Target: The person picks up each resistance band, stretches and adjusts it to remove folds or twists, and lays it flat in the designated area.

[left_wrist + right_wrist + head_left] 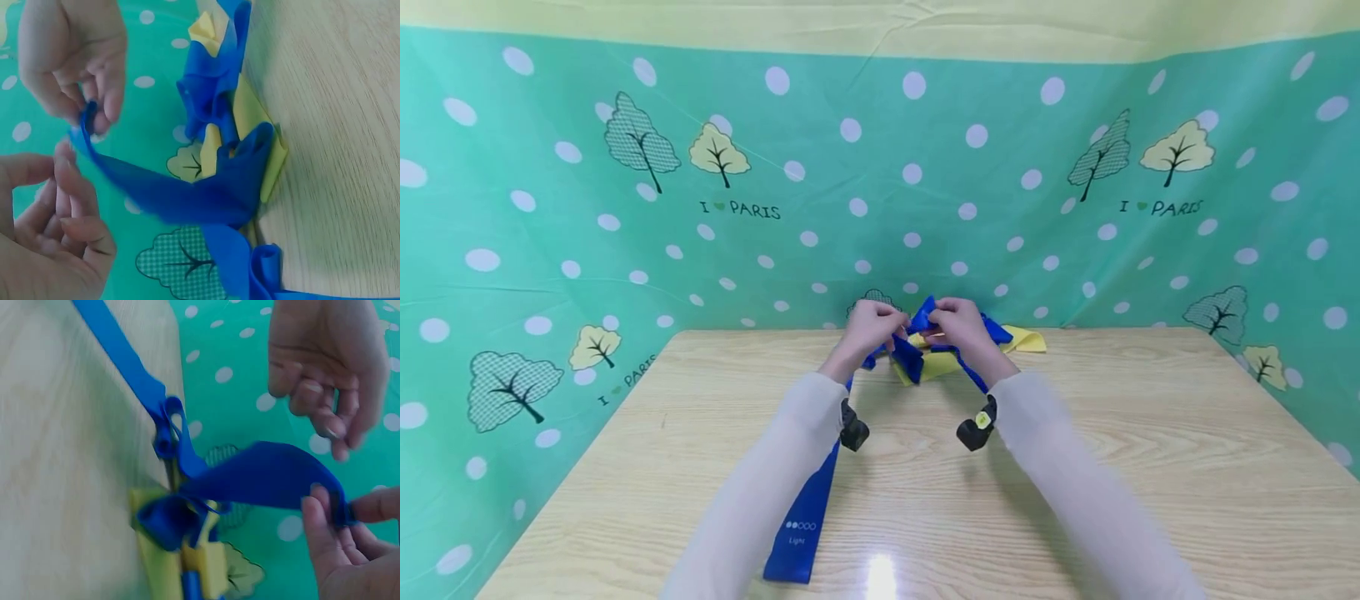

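A blue resistance band [262, 475] is bunched and looped at the far side of the table, together with a yellow band [1028, 340]. My right hand [961, 325] pinches a raised part of the blue band between thumb and fingers, lifting it off the pile. Close by on the left, my left hand [872, 323] has loosely bent fingers with nothing between them, as the right wrist view shows. A flat blue strip [797, 542] marked "Light" runs toward the near edge, partly covered by the left sleeve.
The wood-grain table [1135, 450] reaches back to a green dotted cloth [910, 200] printed with trees, which hangs behind and at both sides. Another narrow blue length [119, 350] crosses the table beneath the right arm.
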Demonstrator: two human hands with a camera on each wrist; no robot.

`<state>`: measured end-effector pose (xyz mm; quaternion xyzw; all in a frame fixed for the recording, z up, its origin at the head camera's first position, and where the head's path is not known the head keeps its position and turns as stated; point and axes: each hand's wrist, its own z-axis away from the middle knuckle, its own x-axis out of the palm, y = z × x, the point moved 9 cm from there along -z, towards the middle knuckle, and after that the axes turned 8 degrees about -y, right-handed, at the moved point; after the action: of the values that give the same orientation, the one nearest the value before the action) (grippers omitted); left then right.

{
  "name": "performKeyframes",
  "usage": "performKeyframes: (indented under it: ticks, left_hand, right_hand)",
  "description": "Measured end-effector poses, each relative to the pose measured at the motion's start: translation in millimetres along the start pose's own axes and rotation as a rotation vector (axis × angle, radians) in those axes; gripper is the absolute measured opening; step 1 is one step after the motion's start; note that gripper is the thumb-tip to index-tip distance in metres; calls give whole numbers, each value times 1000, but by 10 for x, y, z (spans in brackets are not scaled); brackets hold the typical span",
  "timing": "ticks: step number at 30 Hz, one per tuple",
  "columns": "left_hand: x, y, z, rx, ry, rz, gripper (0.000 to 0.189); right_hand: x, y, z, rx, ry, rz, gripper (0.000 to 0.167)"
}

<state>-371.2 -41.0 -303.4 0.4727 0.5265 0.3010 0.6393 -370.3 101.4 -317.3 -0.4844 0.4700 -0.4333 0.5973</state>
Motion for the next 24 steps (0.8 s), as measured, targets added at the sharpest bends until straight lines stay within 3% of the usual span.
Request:
performKeyframes:
  ticks: [3,5,10,14,24]
  left_hand:
    - [-40,43,-1,61,60,-52,20]
    - [-27,74,-13,112,65,-82,22]
    - [105,135,-54,215,-30,-102,33]
    - [182,158,-53,240,-90,-71,25]
    - [224,225,-27,280,-69,-26,15]
  right_hand:
    - [-14,-129,36,-32,-47,148,27]
    - [-11,-219,50,-59,-74,209,30]
    - [-26,-395,64,-112,-109,306,28]
    - [-67,-526,112,-142,-118,361,28]
    - [-191,-776,185,-196,-101,408,26]
